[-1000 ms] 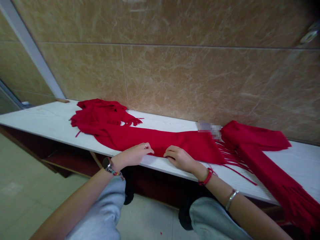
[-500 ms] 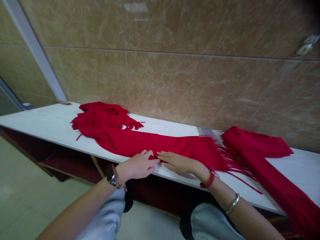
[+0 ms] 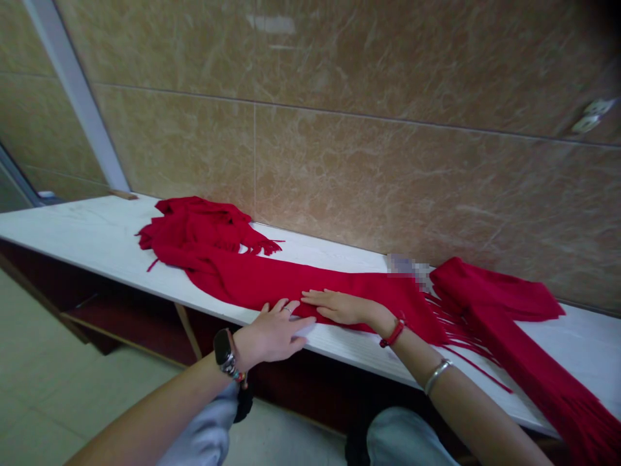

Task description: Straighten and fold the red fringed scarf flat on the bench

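A long red fringed scarf [image 3: 252, 275] lies stretched along a white wooden shelf [image 3: 87, 236], bunched at its left end. My right hand [image 3: 339, 306] lies flat on the scarf, fingers stretched out to the left. My left hand [image 3: 274, 330] rests beside it on the scarf's near edge and the shelf, fingers spread and open. A watch and bead bracelet sit on my left wrist; a red cord and silver bangle are on my right.
A second red scarf [image 3: 499, 304] lies at the right, its end hanging over the shelf's front edge. A marble-tiled wall [image 3: 369, 168] backs the shelf. Under the shelf is a dark red frame [image 3: 121, 310]. My knees in light trousers show below.
Both hands have gone from curled fingers gripping the scarf's near edge to lying flat and open on it. They came closer together, and the view tilted slightly.
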Tool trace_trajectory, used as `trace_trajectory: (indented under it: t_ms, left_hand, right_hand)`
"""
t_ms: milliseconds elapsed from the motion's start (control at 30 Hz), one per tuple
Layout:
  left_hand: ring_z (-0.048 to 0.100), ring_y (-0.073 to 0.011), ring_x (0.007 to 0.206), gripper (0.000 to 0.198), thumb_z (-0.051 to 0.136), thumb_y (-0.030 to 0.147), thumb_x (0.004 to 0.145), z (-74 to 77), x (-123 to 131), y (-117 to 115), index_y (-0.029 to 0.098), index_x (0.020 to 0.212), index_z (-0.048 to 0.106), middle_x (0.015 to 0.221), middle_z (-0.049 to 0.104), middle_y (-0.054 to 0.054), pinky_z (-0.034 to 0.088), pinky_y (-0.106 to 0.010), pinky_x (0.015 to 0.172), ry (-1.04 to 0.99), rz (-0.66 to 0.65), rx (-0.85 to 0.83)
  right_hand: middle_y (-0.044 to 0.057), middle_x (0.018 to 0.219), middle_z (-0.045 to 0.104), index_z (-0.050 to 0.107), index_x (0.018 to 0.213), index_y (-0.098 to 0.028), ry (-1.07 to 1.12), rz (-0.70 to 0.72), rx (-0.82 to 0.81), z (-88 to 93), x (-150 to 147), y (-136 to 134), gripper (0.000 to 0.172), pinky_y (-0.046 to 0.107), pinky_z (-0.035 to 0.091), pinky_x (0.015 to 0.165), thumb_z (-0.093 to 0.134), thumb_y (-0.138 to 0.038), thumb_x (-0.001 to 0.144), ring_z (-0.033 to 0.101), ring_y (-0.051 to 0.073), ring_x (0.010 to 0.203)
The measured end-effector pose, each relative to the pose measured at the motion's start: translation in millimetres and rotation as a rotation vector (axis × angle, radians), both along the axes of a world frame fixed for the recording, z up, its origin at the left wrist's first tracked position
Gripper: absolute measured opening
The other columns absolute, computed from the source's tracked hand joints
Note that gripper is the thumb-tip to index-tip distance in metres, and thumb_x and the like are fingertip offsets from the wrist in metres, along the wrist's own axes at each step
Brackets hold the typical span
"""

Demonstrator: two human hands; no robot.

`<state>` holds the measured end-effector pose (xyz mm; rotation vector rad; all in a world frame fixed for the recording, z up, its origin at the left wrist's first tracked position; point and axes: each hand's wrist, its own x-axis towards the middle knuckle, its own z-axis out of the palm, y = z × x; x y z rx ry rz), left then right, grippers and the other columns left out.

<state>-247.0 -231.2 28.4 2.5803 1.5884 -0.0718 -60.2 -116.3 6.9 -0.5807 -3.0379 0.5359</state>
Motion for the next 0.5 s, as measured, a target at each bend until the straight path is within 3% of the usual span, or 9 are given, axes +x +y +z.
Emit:
trace_trajectory:
  t_ms: [200,400,500]
  left_hand:
    - [0.032,-0.0365,0.124,0.047,0.041,0.040,0.085,8.6,3.1,-2.0,0.032,0.131,0.040,0.136,0.037,-0.014,0.032,-0.060,0.090,0.011,0.031,-0.061]
    - [0.033,-0.0387,0.123,0.049,0.043,0.045,0.082,3.0,4.5,-3.7,0.030,0.129,0.042,0.135,0.039,-0.016,0.028,-0.063,0.091,-0.031,0.044,-0.039]
    - [0.031,-0.0389,0.124,0.054,0.044,0.048,0.081,1.3,4.3,-5.1,0.029,0.132,0.039,0.136,0.037,-0.016,0.025,-0.064,0.092,-0.042,0.049,-0.053]
  right_hand:
    - [0.010,0.143,0.027,0.030,0.137,-0.014,0.003,-0.190,0.023,-0.1,-0.7,42.5,0.047,0.039,0.018,0.110,0.030,-0.027,0.092,0.022,0.017,0.132]
    - [0.003,0.142,0.031,0.034,0.135,-0.023,0.049,0.065,-0.089,7.2,-16.1,11.4,0.042,0.040,0.017,0.110,0.028,-0.030,0.094,0.021,0.014,0.132]
    - [0.003,0.144,0.028,0.032,0.136,-0.022,0.015,0.053,-0.051,1.0,-21.2,21.0,0.043,0.045,0.014,0.109,0.028,-0.027,0.094,0.018,0.016,0.133]
